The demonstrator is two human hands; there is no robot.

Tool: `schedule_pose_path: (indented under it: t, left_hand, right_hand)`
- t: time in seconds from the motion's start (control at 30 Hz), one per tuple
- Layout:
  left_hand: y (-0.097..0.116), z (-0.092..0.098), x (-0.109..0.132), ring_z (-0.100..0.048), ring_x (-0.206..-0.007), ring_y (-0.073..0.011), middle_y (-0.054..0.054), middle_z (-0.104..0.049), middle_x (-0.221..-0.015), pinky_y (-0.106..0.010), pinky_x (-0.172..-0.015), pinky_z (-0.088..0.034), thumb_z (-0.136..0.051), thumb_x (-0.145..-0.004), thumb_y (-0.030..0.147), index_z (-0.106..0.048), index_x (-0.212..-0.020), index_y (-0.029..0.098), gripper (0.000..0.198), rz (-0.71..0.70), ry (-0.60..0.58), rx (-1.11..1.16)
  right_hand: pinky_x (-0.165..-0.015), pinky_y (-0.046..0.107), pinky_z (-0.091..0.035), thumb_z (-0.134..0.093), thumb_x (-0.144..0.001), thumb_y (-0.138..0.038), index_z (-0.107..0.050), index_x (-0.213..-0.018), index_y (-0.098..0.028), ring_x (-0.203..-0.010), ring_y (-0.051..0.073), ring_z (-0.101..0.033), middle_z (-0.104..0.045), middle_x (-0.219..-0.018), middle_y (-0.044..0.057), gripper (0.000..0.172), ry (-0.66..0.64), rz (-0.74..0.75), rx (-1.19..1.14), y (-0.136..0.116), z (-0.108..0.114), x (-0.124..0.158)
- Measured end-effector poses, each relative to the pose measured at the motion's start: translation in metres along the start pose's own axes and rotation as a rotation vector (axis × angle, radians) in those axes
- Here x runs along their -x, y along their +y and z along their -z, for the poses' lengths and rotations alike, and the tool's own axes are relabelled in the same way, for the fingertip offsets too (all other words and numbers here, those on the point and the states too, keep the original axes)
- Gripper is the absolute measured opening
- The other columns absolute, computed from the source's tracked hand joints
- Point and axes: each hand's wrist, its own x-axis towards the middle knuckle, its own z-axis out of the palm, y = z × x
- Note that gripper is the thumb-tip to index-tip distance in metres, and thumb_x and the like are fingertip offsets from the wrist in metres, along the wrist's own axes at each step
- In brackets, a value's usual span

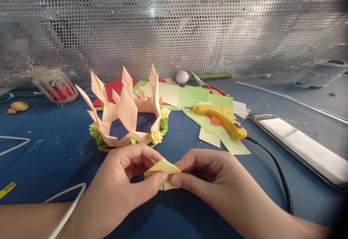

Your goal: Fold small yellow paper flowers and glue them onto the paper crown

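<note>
Both of my hands pinch a small folded piece of yellow paper (162, 169) low over the blue table (54, 159). My left hand (122, 184) grips its left side with thumb and fingers closed. My right hand (206, 177) holds its right side, thumb on the front. Just behind the hands stands a peach paper crown (125, 115) with tall points, green folds and small yellow paper flowers at its base.
A yellow glue gun (221, 119) lies on green and yellow paper sheets (195, 97), its black cord (280, 173) running past my right hand. A phone (299, 148) lies at right, scissors (209, 85) behind, a jar (56, 85) at left, white wire (67, 202) near my left forearm. Perforated metal screen behind.
</note>
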Motion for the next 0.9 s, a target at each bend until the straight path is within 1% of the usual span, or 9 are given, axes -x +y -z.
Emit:
schedule_pose_path:
  t: [0.2, 0.3, 0.43, 0.53, 0.6, 0.67, 0.73, 0.8, 0.9]
  left_hand:
    - [-0.0014, -0.0004, 0.0005, -0.062, -0.061, -0.0065, 0.011, -0.069, -0.063, -0.009, -0.058, -0.049, -0.075, -0.068, 0.006, -0.072, -0.071, 0.027, 0.021, -0.042, 0.008, 0.011]
    - [-0.0003, -0.0022, 0.0010, -0.066, -0.065, -0.0080, 0.010, -0.071, -0.066, -0.010, -0.059, -0.050, -0.074, -0.070, 0.008, -0.072, -0.075, 0.028, 0.020, -0.014, -0.021, -0.006]
    - [0.0022, -0.0031, 0.0023, -0.069, -0.071, -0.0107, 0.009, -0.074, -0.073, -0.012, -0.064, -0.053, -0.073, -0.073, 0.012, -0.073, -0.080, 0.029, 0.018, -0.011, -0.061, -0.082]
    - [0.0006, -0.0010, 0.0030, -0.071, -0.077, -0.0115, 0.009, -0.075, -0.078, -0.013, -0.068, -0.054, -0.073, -0.077, 0.014, -0.073, -0.085, 0.030, 0.017, -0.017, -0.052, -0.090]
    - [-0.0024, 0.0009, 0.0030, -0.072, -0.081, -0.0128, 0.007, -0.075, -0.081, -0.014, -0.071, -0.054, -0.072, -0.081, 0.018, -0.072, -0.091, 0.030, 0.016, -0.008, -0.041, -0.069]
    - [-0.0054, 0.0024, 0.0028, -0.072, -0.083, -0.0135, 0.006, -0.075, -0.083, -0.014, -0.072, -0.055, -0.072, -0.084, 0.023, -0.071, -0.098, 0.032, 0.017, -0.016, -0.027, -0.039]
    - [-0.0069, 0.0030, 0.0025, -0.071, -0.083, -0.0119, 0.007, -0.074, -0.084, -0.012, -0.072, -0.055, -0.072, -0.085, 0.023, -0.071, -0.102, 0.034, 0.020, -0.048, -0.022, 0.001]
    - [-0.0065, 0.0029, 0.0022, -0.070, -0.082, -0.0098, 0.008, -0.074, -0.085, -0.009, -0.071, -0.054, -0.072, -0.085, 0.022, -0.073, -0.101, 0.037, 0.022, -0.075, -0.032, 0.051]
    - [-0.0046, 0.0025, 0.0014, -0.069, -0.077, -0.0092, 0.009, -0.074, -0.082, -0.009, -0.068, -0.054, -0.072, -0.085, 0.021, -0.077, -0.091, 0.036, 0.017, -0.069, -0.063, 0.073]
  right_hand:
    - [-0.056, 0.023, -0.045, -0.069, -0.080, -0.034, -0.067, -0.066, -0.023, -0.064, 0.015, -0.061, -0.070, -0.066, -0.001, 0.018, 0.024, 0.064, 0.106, -0.0017, 0.0010, 0.0012]
    - [-0.054, 0.022, -0.043, -0.065, -0.082, -0.033, -0.065, -0.065, -0.023, -0.061, 0.014, -0.059, -0.068, -0.064, -0.002, 0.020, 0.027, 0.074, 0.162, -0.0014, 0.0012, 0.0014]
    - [-0.055, 0.023, -0.044, -0.061, -0.086, -0.033, -0.067, -0.072, -0.024, -0.061, 0.015, -0.059, -0.067, -0.065, -0.002, 0.018, 0.002, 0.110, 0.230, -0.0010, 0.0011, 0.0007]
    - [-0.057, 0.021, -0.048, -0.060, -0.090, -0.028, -0.067, -0.083, -0.026, -0.064, 0.014, -0.062, -0.069, -0.071, -0.003, 0.010, 0.027, 0.225, 0.264, 0.0006, 0.0019, 0.0027]
    - [-0.062, 0.020, -0.052, -0.065, -0.087, -0.022, -0.063, -0.088, -0.026, -0.069, 0.013, -0.065, -0.070, -0.078, -0.004, 0.005, 0.068, 0.339, 0.265, 0.0015, 0.0028, 0.0049]
    - [-0.068, 0.019, -0.054, -0.075, -0.080, -0.017, -0.059, -0.087, -0.026, -0.072, 0.013, -0.066, -0.071, -0.082, -0.004, 0.019, 0.073, 0.449, 0.270, 0.0015, 0.0039, 0.0068]
    - [-0.070, 0.019, -0.054, -0.080, -0.077, -0.015, -0.061, -0.084, -0.026, -0.073, 0.012, -0.067, -0.071, -0.083, -0.005, 0.023, 0.038, 0.531, 0.303, 0.0007, 0.0048, 0.0075]
    - [-0.071, 0.018, -0.054, -0.077, -0.081, -0.013, -0.064, -0.084, -0.026, -0.074, 0.012, -0.068, -0.072, -0.083, -0.004, 0.019, 0.029, 0.561, 0.330, -0.0004, 0.0052, 0.0071]
    - [-0.071, 0.018, -0.055, -0.071, -0.087, -0.013, -0.067, -0.086, -0.026, -0.074, 0.011, -0.069, -0.074, -0.083, -0.004, 0.013, 0.046, 0.534, 0.331, -0.0010, 0.0050, 0.0062]
